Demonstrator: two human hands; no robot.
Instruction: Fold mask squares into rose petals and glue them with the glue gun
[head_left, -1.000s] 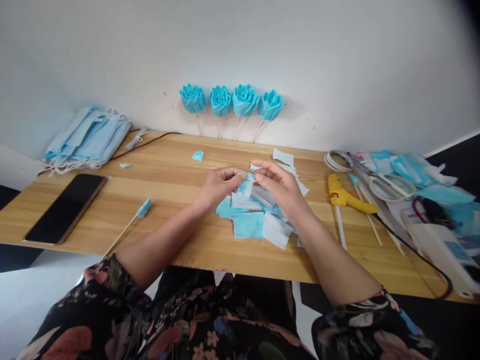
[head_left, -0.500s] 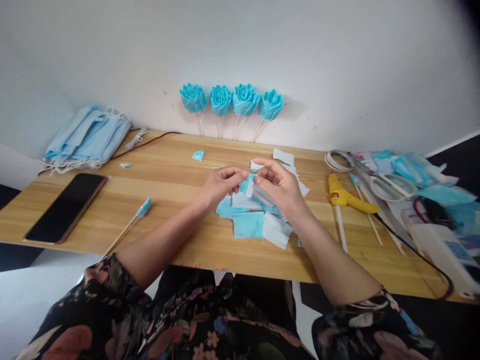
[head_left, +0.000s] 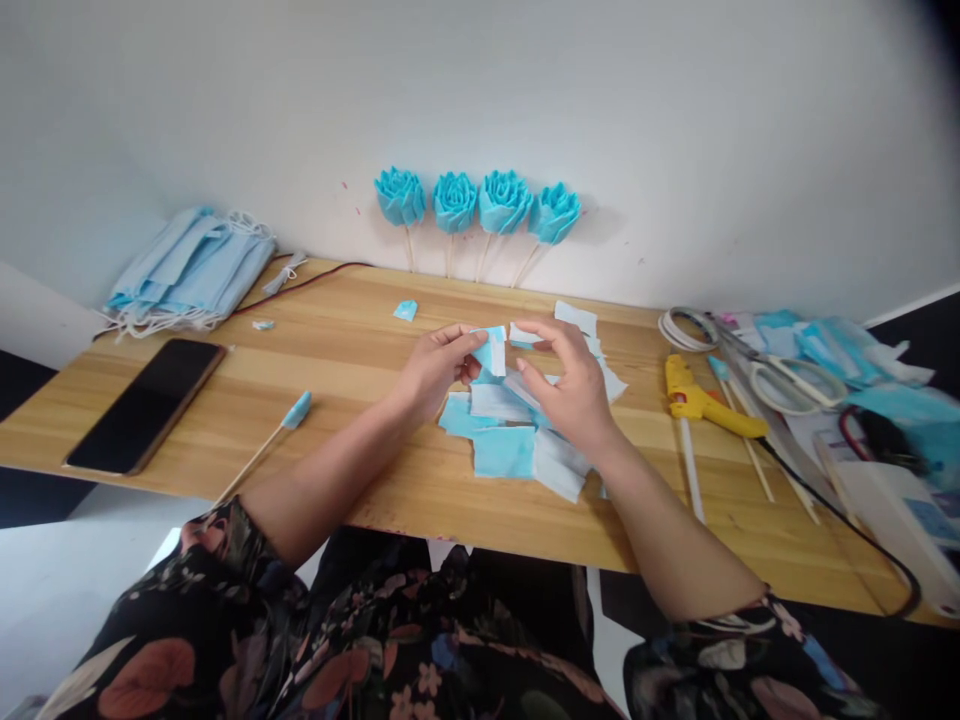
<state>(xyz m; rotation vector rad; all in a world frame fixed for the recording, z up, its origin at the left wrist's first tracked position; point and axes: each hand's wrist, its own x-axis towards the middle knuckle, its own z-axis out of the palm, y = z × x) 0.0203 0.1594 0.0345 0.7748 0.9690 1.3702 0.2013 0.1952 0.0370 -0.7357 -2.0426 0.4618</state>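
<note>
Between the thumb and fingers of my left hand (head_left: 442,365) is a small blue-and-white piece of mask fabric (head_left: 491,350), one edge showing white. My right hand (head_left: 566,375) is just right of it, thumb and fingers apart, with nothing between them. Beneath both hands lie several cut fabric pieces (head_left: 504,452), some blue side up and some white. A wooden stick with a blue wrapped tip (head_left: 297,410) rests on the table left of my left forearm.
Several blue fabric flowers (head_left: 454,202) on sticks lean against the wall. At left are stacked face masks (head_left: 191,265) and a phone (head_left: 146,405). A yellow glue gun (head_left: 709,405), scissors (head_left: 799,383), a tape roll (head_left: 686,328) and fabric scraps (head_left: 840,350) crowd the right side.
My right hand has let go of the fabric piece and opened, moving slightly right. The piece stays in my left hand, its white edge now more visible. The whole view has shifted slightly.
</note>
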